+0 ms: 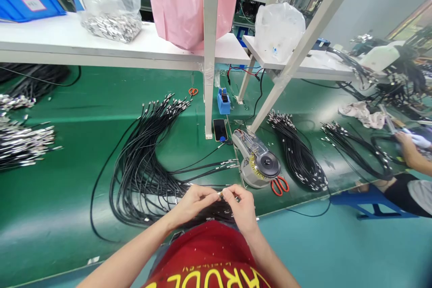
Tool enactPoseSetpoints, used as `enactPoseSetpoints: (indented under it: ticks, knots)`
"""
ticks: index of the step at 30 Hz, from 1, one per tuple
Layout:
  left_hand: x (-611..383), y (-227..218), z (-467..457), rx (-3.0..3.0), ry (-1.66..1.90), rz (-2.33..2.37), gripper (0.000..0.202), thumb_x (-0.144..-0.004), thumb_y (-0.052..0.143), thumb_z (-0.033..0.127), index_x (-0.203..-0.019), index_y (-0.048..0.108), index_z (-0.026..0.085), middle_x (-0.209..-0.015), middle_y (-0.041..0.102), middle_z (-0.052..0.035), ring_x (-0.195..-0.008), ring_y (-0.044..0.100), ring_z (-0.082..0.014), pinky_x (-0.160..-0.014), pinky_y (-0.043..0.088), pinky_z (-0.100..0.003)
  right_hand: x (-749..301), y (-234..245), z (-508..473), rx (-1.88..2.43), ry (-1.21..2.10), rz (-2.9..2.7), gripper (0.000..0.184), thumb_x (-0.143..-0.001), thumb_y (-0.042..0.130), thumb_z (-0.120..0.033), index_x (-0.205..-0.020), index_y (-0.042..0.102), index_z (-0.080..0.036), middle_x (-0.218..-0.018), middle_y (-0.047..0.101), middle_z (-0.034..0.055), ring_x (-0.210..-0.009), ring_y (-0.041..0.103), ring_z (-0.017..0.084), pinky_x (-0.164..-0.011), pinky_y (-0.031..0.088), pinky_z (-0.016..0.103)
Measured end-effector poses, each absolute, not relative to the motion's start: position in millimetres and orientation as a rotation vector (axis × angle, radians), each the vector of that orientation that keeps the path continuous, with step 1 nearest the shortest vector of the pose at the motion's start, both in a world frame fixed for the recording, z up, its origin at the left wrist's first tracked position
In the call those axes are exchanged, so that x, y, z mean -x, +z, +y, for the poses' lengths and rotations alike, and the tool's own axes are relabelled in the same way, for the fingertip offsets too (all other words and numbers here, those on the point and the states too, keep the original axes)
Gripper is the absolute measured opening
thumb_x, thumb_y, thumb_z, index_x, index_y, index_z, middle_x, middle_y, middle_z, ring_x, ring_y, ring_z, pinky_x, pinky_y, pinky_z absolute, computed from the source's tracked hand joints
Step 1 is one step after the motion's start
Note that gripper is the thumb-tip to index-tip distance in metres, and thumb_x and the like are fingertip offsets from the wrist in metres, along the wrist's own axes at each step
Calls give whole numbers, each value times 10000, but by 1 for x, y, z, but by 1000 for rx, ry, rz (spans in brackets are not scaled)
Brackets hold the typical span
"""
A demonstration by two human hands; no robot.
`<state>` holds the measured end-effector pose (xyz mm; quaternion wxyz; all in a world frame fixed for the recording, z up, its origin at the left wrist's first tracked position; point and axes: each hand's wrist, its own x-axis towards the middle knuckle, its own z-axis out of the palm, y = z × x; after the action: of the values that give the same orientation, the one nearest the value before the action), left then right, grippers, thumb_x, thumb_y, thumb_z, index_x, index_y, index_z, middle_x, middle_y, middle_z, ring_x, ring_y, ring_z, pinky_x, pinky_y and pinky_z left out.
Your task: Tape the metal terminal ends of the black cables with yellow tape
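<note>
Both your left hand (195, 200) and right hand (242, 205) pinched one cable end (220, 194) between fingers (212, 197); slack grip risked dropping it into the cable bundle (153, 175).

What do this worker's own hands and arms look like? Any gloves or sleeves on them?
The left hand and right hand are gloveless, with no ring or watch to be seen. Both forearms are bare where they show; no sleeve is in view on either. Between them shows a dark red top with large yellow lettering.
</note>
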<state>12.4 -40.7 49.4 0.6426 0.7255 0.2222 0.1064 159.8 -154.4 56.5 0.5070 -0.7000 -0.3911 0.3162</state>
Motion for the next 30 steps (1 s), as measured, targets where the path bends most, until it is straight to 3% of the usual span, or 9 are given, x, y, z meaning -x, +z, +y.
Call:
enactPoseSetpoints:
  ticks: [4,6,8,11,13,17,21,25,30]
  knots:
    - [-14,49,-44,-1641,209,493,503,-952,477,470,-668,666,101,-588,488,16,-584,378,-108,-549,296,-227,-158,52,-153,1650,801,-923,260,-887,587,-328,-711,687,-166,-678,661,10,-653,566,150,-629,429,234]
    - [-15,45,-42,-1679,197,471,483,-962,459,465,-739,700,111,-638,548,3,-616,450,-125,-581,351,-227,-163,43,-155,1661,812,-912,283,-897,573,-362,-731,689,-165,-680,663,13,-651,574,153,-622,433,233]
    - [-16,34,-33,-1764,203,437,407,-966,457,444,-944,734,146,-849,653,-35,-777,559,-167,-702,434,-244,-173,27,-162,1799,798,-934,316,-919,530,-387,-755,687,-167,-687,666,18,-656,588,159,-615,434,231]
    - [-21,3,-4,-1982,242,605,358,-955,471,402,-1186,668,212,-1168,646,-67,-1035,587,-208,-900,457,-286,-196,-2,-182,2279,736,-1048,321,-917,503,-326,-685,675,-185,-651,654,24,-647,606,170,-604,412,234]
    - [-32,-23,22,-2100,239,872,333,-945,461,353,-1138,674,185,-1094,677,-84,-996,610,-222,-913,466,-326,-210,-19,-198,2459,691,-1055,255,-855,548,-220,-634,670,-188,-672,657,50,-666,621,189,-611,391,251]
    - [-68,-65,61,-2200,234,1065,262,-894,493,215,-1082,651,122,-1093,647,-147,-1053,566,-277,-980,406,-408,-226,-32,-216,2555,642,-1059,198,-837,531,-178,-800,714,-244,-822,692,48,-738,642,186,-636,389,253]
    - [-86,-84,75,-2272,186,1160,162,-866,483,131,-938,625,102,-1028,636,-184,-1026,569,-296,-915,421,-409,-237,-29,-219,2345,593,-964,184,-832,542,-251,-835,726,-258,-816,718,25,-725,651,200,-685,443,280]
    - [-73,-92,82,-2305,122,1139,213,-925,364,146,-916,577,145,-843,648,-94,-821,624,-226,-779,468,-332,-249,-26,-222,2079,545,-660,223,-808,592,-376,-816,733,-204,-732,729,43,-634,666,217,-644,485,306]
    - [-76,-103,78,-2397,96,1078,159,-890,483,243,-973,579,147,-1078,616,-151,-1065,541,-305,-929,408,-408,-262,-15,-201,1850,486,-183,459,-776,618,-560,-912,735,-138,-829,752,108,-681,682,215,-566,476,271]
